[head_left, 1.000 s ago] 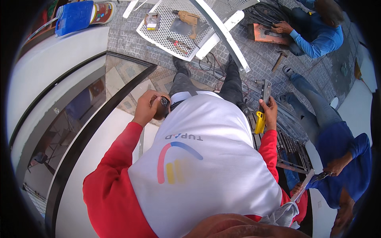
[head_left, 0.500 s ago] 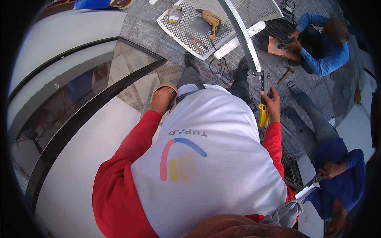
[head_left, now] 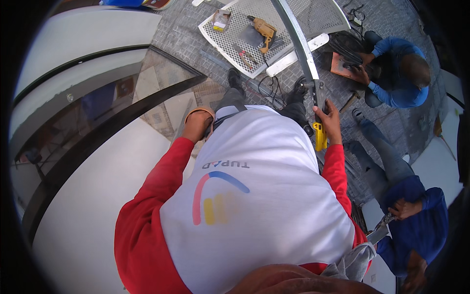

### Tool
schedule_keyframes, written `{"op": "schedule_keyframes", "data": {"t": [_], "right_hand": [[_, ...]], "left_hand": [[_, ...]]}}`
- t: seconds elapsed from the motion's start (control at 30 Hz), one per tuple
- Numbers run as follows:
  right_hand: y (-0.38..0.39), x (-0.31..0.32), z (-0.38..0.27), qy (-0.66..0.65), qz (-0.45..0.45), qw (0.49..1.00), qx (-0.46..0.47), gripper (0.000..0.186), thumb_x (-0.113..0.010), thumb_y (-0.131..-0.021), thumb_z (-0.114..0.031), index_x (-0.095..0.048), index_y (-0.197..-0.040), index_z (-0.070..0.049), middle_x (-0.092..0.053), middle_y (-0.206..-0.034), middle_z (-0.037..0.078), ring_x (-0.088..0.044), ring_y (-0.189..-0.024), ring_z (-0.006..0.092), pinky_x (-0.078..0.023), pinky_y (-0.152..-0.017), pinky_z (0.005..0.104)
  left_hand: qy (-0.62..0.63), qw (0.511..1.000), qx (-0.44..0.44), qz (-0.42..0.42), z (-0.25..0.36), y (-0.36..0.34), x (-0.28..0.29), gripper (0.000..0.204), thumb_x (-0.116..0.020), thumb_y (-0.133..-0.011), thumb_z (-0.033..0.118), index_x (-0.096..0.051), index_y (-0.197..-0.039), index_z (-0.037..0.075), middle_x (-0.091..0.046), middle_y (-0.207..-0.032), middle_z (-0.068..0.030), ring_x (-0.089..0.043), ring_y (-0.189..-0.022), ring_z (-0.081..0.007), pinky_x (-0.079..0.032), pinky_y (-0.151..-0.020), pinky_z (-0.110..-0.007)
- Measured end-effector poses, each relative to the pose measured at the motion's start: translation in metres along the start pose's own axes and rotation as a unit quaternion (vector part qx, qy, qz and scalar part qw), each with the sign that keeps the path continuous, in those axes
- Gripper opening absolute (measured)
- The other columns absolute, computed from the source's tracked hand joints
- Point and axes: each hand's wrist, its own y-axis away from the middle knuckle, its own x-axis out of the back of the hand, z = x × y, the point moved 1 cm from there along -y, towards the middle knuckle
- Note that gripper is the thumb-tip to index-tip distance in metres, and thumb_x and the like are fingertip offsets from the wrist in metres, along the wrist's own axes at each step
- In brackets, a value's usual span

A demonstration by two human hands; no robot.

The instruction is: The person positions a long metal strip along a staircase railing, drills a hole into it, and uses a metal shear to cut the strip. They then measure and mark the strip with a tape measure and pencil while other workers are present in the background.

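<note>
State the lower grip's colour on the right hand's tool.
The lower grip is yellow, shown in the head view.

A yellow-handled metal tool [head_left: 319, 133] sits in the right hand [head_left: 331, 121].

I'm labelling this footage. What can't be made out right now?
All in the head view:
- Whatever is in the tan pouch: covered by the left hand.
- Part of the yellow-handled tool: covered by the right hand.
- The metal bar's far end: cut off by the top edge.
- The small box's contents: too small.
</note>
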Motion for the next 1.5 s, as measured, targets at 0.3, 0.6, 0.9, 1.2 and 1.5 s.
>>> {"op": "schedule_keyframes", "data": {"t": [0.3,0.6,0.9,1.2,1.5], "right_hand": [[-0.036,-0.025,0.001,-0.052,-0.081,0.994,-0.060,0.079,-0.086,-0.084,-0.024,-0.047,-0.142,0.014,-0.066,-0.121,0.019,-0.066,-0.104,0.0220,-0.053,-0.091,0.0314],[-0.051,-0.034,0.007,-0.071,-0.087,0.993,-0.032,0.093,-0.087,-0.083,-0.028,-0.038,-0.150,0.014,-0.048,-0.150,0.029,-0.048,-0.139,0.0318,-0.037,-0.116,0.0370],[-0.061,-0.040,0.016,-0.066,-0.045,0.996,0.032,0.054,-0.084,-0.086,-0.020,-0.058,-0.128,0.003,-0.063,-0.101,0.007,-0.059,-0.086,0.0137,-0.049,-0.075,0.0282],[-0.073,-0.045,0.027,-0.050,-0.026,0.997,0.056,0.044,-0.083,-0.087,-0.017,-0.062,-0.122,0.001,-0.067,-0.093,0.003,-0.062,-0.078,0.0094,-0.052,-0.067,0.0260],[-0.069,-0.047,0.011,-0.054,-0.036,0.997,0.041,0.047,-0.079,-0.092,-0.022,-0.058,-0.127,0.002,-0.066,-0.102,0.006,-0.061,-0.087,0.0117,-0.050,-0.077,0.0267]], "left_hand": [[0.052,0.998,0.035,0.013,-0.022,0.001,0.013,0.014,-0.071,-0.083,0.008,-0.077,-0.095,0.004,-0.074,-0.097,-0.0170,-0.070,-0.092,-0.0362,-0.054,-0.084,-0.042],[0.045,0.997,0.045,0.031,-0.014,0.012,0.011,0.018,-0.070,-0.085,0.009,-0.076,-0.102,0.007,-0.073,-0.096,-0.0185,-0.069,-0.092,-0.0391,-0.054,-0.083,-0.044],[0.036,0.996,0.080,-0.026,-0.017,0.019,0.015,0.014,-0.074,-0.081,0.004,-0.077,-0.095,0.004,-0.074,-0.094,-0.0197,-0.072,-0.090,-0.0375,-0.056,-0.083,-0.042],[0.060,0.985,0.164,-0.017,-0.021,0.013,0.010,0.015,-0.073,-0.081,0.003,-0.077,-0.095,0.005,-0.074,-0.095,-0.0206,-0.073,-0.090,-0.0373,-0.057,-0.083,-0.042],[0.365,0.926,0.089,0.033,0.073,-0.023,0.094,0.014,-0.066,-0.094,-0.002,-0.073,-0.106,-0.003,-0.077,-0.096,-0.0137,-0.075,-0.089,-0.0187,-0.059,-0.079,-0.030]]}}
